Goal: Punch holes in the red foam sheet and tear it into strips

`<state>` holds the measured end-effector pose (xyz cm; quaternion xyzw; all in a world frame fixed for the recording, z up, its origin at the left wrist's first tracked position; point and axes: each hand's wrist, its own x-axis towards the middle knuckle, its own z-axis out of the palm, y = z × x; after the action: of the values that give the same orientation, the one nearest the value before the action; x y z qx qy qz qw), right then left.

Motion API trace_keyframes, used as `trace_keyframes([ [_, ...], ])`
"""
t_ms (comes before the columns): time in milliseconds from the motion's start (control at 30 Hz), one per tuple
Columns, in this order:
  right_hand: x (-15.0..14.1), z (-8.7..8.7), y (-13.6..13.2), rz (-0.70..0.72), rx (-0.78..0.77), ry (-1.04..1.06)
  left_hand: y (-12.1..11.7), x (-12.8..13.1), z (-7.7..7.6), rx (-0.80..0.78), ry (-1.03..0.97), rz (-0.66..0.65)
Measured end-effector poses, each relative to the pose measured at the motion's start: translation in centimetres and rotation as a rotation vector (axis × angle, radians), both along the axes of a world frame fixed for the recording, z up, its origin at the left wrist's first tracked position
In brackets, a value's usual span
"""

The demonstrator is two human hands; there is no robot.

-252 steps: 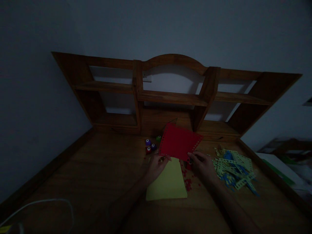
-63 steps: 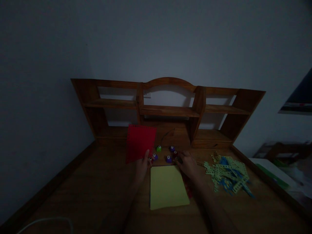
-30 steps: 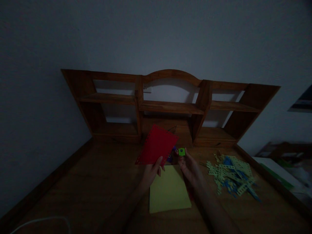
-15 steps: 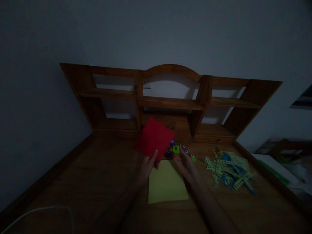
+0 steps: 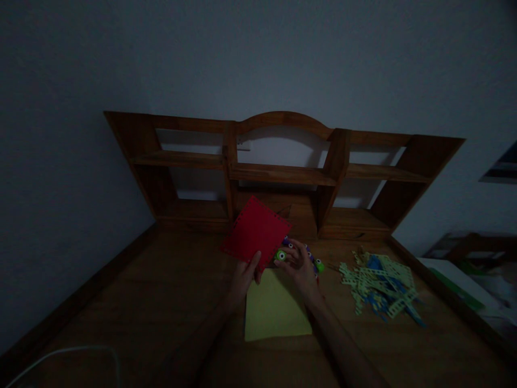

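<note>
Green eyeball block [image 5: 280,255], just past the yellow sheet [image 5: 277,312]'s far edge, pinched in my half-curled right hand [image 5: 302,269]; eye faces me now, square socketed side did earlier. My left hand [image 5: 243,276], thumb clamped, grips flat red hole-edged panel [image 5: 256,230], beyond yellow sheet's far-left corner.

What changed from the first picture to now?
The red sheet has moved left and turned corner-up; the right hand let go of it and now holds a green piece. The left hand kept its hold. The yellow sheet and lattice pile stayed put.
</note>
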<state>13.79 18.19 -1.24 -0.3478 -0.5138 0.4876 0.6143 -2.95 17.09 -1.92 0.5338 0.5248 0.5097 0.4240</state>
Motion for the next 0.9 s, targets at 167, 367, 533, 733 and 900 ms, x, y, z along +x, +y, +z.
trace_keyframes([
  [167, 0.1, -0.3, 0.0, 0.007, 0.012, -0.045, 0.2, 0.0, -0.6, 0.055, -0.029, -0.024],
  [367, 0.2, -0.9, 0.3, 0.026, 0.019, -0.056, 0.3, 0.0, -0.8, 0.050, -0.060, -0.044],
  [533, 0.3, -0.6, 0.2, 0.036, -0.054, -0.115, 0.4, 0.1, -0.9, 0.091, -0.103, -0.073],
  [733, 0.0, -0.6, -0.1, 0.051, -0.027, -0.101, 0.4, 0.1, -0.9, 0.101, -0.104, -0.091],
  [900, -0.1, -1.4, 0.2, 0.084, -0.089, -0.013, 0.5, 0.0, -1.3, 0.106, -0.070, -0.087],
])
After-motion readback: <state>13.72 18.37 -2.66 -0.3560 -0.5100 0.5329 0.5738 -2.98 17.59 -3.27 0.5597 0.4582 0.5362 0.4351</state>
